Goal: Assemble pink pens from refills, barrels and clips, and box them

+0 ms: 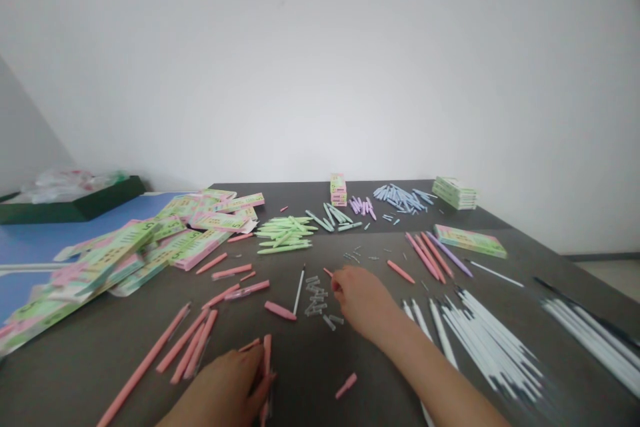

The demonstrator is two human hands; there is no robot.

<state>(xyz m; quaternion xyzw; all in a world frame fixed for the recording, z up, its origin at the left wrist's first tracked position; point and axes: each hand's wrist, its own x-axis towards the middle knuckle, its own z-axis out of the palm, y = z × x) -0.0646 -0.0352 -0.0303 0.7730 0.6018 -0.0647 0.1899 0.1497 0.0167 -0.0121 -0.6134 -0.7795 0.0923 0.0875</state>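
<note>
One pink barrel juts past the gripping left hand; the right hand pinches a pink piece.

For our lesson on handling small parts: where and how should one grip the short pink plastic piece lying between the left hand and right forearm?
Probably pinch the short pink plastic piece across its thicker, far-right end, from above: it lies flat and slanted on the dark tabletop, narrows toward its near-left end, and nothing covers it.
</note>
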